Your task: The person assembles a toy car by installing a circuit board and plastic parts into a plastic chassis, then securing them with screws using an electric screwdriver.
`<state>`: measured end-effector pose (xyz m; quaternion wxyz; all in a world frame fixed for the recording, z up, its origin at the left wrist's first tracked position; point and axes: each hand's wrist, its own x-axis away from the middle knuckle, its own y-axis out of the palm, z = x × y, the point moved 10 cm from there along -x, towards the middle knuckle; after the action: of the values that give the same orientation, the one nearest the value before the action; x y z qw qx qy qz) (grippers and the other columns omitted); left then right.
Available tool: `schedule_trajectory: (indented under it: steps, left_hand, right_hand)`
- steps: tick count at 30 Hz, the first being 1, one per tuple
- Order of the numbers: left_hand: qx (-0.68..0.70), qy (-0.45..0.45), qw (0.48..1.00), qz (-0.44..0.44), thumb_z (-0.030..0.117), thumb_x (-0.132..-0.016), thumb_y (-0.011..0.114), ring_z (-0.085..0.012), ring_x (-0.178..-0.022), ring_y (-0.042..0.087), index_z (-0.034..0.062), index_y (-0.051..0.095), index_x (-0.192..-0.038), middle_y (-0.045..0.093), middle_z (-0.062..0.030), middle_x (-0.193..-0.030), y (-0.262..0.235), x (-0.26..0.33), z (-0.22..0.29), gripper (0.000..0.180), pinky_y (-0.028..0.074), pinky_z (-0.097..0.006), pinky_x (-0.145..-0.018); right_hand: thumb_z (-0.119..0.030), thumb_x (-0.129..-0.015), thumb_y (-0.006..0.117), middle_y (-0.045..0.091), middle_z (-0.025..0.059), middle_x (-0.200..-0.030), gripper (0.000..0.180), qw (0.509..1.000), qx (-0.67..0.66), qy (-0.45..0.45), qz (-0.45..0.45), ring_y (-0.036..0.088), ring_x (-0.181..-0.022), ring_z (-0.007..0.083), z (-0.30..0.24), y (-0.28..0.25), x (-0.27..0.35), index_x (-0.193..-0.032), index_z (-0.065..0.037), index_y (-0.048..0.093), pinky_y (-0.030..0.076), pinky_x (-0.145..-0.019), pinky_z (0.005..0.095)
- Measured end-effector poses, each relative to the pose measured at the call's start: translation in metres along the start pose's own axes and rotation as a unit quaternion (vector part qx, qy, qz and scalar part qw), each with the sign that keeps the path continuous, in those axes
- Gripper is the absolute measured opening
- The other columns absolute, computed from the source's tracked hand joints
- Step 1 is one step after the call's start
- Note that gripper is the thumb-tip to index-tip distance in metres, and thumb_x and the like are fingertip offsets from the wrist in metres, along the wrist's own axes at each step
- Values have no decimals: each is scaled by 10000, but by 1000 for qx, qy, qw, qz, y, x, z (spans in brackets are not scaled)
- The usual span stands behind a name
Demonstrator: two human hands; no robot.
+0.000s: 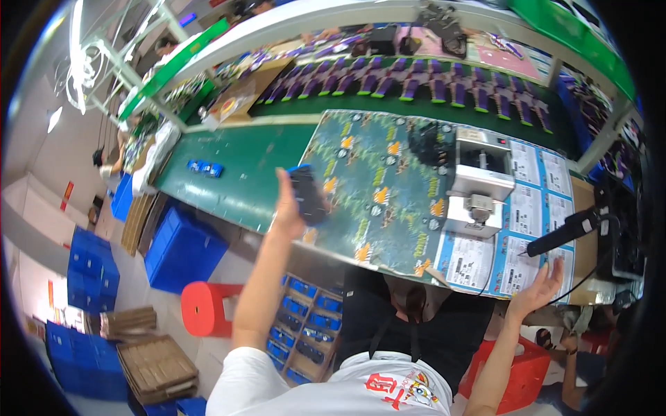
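Note:
My left hand [289, 204] is closed on a toy car [307, 195] with a dark underside and a blue edge. It is held above the left part of a patterned sheet on the bench, slightly smeared by motion. My right hand [539, 291] is at the bench's front edge, palm up with fingers apart and nothing in it. Just beyond its fingertips is a black electric screwdriver [563, 233], its tip pointing left over white-and-blue printed sheets [517, 267]. A blue toy car [205, 168] lies on the green bench top at the left.
A grey-white metal device [479, 187] stands right of the patterned sheet [378, 187]. Purple-and-green parts [409, 83] line the belt behind. Below the bench are a divided box [303, 329] of blue car parts, a red stool [205, 308] and a blue crate [182, 248]. A person sits at the lower right.

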<state>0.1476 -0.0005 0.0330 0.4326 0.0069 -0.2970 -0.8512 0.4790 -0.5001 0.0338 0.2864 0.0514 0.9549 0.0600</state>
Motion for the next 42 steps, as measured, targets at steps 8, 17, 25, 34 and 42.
schedule_trajectory:
  steps: [8,17,25,34,42]
  left_hand:
    - [171,-143,966,-130,682,-960,278,-285,-868,680,43,579,-1188,661,-130,-990,94,51,-134,742,575,-484,-783]
    - [163,-133,967,-145,672,-971,262,-264,-866,673,39,567,-1209,662,-122,-992,107,56,-144,742,566,-447,-795]
    - [137,-133,971,-143,713,-949,234,-241,-863,670,39,570,-1201,663,-110,-970,105,57,-145,794,556,-399,-789]
    - [123,-129,975,-134,704,-950,241,-228,-853,675,60,551,-1195,655,-106,-947,106,56,-147,755,585,-405,-749]
    - [108,-136,975,-136,748,-917,240,-215,-833,683,77,564,-1200,659,-88,-946,106,59,-146,798,592,-394,-748]
  right_hand:
    - [35,-751,676,604,183,-1158,458,912,9,-132,-388,581,-1102,316,-119,142,132,-1194,43,562,441,-990,401]
    - [20,-729,687,653,133,-1229,596,880,-46,-134,-453,527,-1210,351,-130,188,168,-1299,15,511,417,-1009,451]
    - [-9,-728,686,667,121,-1203,512,842,3,-208,-498,572,-1149,320,-136,194,178,-1228,2,576,410,-1026,468]
    - [-9,-758,665,629,146,-1245,553,873,-20,-163,-459,551,-1192,345,-137,225,148,-1293,25,527,439,-993,444]
    - [56,-736,611,714,119,-1027,434,848,-46,-241,-470,631,-1040,320,-144,233,143,-1169,23,611,447,-985,459]
